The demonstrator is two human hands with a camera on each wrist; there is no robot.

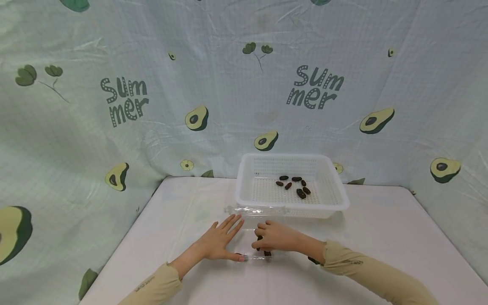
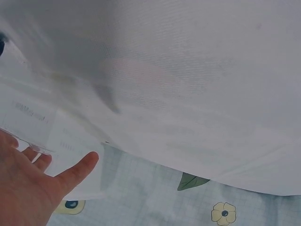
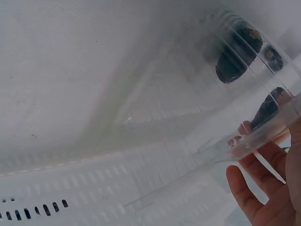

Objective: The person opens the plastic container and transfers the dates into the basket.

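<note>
A clear plastic container (image 1: 249, 257) lies in front of me, with several dark brown dates (image 3: 239, 52) in its near right part. My left hand (image 1: 216, 242) lies at its left side with fingers straight and spread, the thumb at the near edge beside a mostly covered dark piece. In the left wrist view that hand (image 2: 28, 188) shows at the lower left. My right hand (image 1: 277, 236) reaches over the container with curled fingers and pinches a date (image 1: 259, 242). The right wrist view shows a date (image 3: 267, 109) by the fingertips; the exact contact is partly hidden.
Behind the container stands a white perforated basket (image 1: 291, 208) with several dates (image 1: 301, 193) inside. A clear plastic strip or flap (image 1: 255, 211) lies along its front. A dark patch (image 1: 314, 260) shows below the right sleeve. Printed cloth (image 1: 228, 84) surrounds the white table (image 1: 160, 220).
</note>
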